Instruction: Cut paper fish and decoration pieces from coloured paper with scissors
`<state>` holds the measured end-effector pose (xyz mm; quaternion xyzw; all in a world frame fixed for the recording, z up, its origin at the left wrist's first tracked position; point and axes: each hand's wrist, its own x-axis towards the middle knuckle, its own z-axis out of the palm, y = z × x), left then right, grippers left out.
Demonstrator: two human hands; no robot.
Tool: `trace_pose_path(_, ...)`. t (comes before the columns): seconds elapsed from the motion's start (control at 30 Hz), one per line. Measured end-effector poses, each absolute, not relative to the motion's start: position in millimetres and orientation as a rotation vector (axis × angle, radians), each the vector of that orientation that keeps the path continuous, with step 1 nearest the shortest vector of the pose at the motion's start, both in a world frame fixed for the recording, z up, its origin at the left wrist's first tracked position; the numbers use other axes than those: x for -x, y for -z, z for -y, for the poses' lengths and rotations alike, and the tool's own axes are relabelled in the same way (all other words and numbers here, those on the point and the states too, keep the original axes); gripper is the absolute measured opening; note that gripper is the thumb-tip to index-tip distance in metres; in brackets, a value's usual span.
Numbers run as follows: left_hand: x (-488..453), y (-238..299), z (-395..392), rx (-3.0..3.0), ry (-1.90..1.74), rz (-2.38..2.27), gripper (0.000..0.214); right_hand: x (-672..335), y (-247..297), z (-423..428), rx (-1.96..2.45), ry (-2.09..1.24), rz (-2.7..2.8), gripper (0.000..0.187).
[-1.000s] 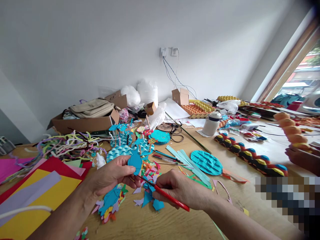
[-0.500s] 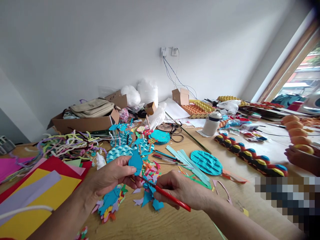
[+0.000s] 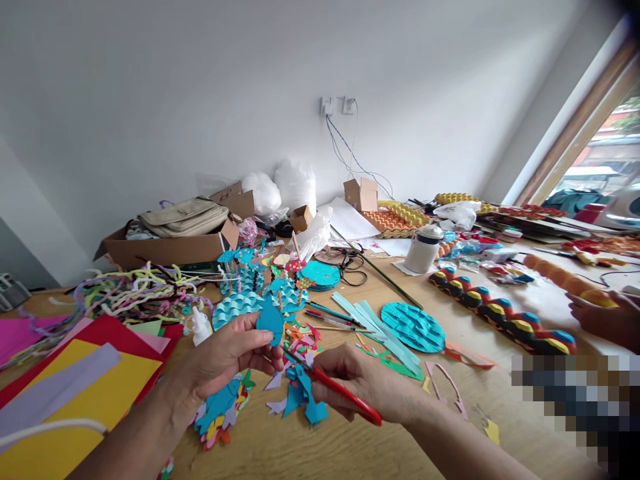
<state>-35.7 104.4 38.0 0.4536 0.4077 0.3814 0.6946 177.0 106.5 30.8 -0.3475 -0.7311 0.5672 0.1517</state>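
Above scraps [image 3: 313, 405], the left hand [image 3: 227, 355] holds blue paper [image 3: 270, 323], the right hand [image 3: 361, 379] scissors [image 3: 351, 400].

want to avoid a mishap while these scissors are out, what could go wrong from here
The red-handled scissors in the right hand point toward the fingertips of the left hand, so a slip might nick a finger.

The blue paper piece is held up in the fingers, not on the table, so it could bend or be cut unevenly.

The blue fish cut-out lies close to loose blue scraps and might get mixed with them.
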Motion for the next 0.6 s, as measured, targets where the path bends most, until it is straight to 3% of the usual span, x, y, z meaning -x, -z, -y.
trace_pose_path(0.2,19.4,-30.0,-92.8,-1.13,-1.117,-1.053,0.01,-154.2,-17.6,-108.1,0.799,-1.587,1.392,0.026)
trace_pose_path(0.6,8.6,-28.0,-90.1,-1.342,-1.17,-1.161,0.011,-128.4,-20.8,-106.8,0.65,-1.657,1.13,0.033)
